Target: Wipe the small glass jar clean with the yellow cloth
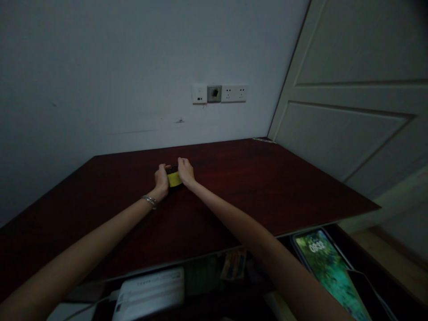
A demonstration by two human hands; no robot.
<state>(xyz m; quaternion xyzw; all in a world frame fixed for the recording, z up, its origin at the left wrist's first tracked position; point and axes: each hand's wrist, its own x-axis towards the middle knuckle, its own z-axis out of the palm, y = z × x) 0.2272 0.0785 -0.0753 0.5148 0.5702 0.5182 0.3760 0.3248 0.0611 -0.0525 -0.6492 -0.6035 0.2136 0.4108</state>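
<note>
Gripping a small yellow-and-black item (174, 179) from both sides, out over the dark red desk (284, 187); can't tell if its base touches the wood. Clock centred on the item, 12 toward the wall (110, 80): left hand (162, 179) is at 9, right hand (186, 171) at 3, set slightly toward 2. Both are curled narrow around it, fingers partly hidden, so exact finger placement is unclear. For good control: match pressure at 9 and 3, else it'll likely skew. Bring the right hand back level with the left so the forces line up. Leave the yellow face at 6 uncovered; it's the best tilt reference. Arms are near full reach, so leaning in should steady the wrists. Light is dim; slow, small motions suit. Watch the bracelet (150, 200) at 7, could scrape the desk. Right forearm crosses the desk edge at 5, beside the phone (329, 269) at 4; mind that elbow. White box (152, 294) sits at 6:30, out of the way.
</note>
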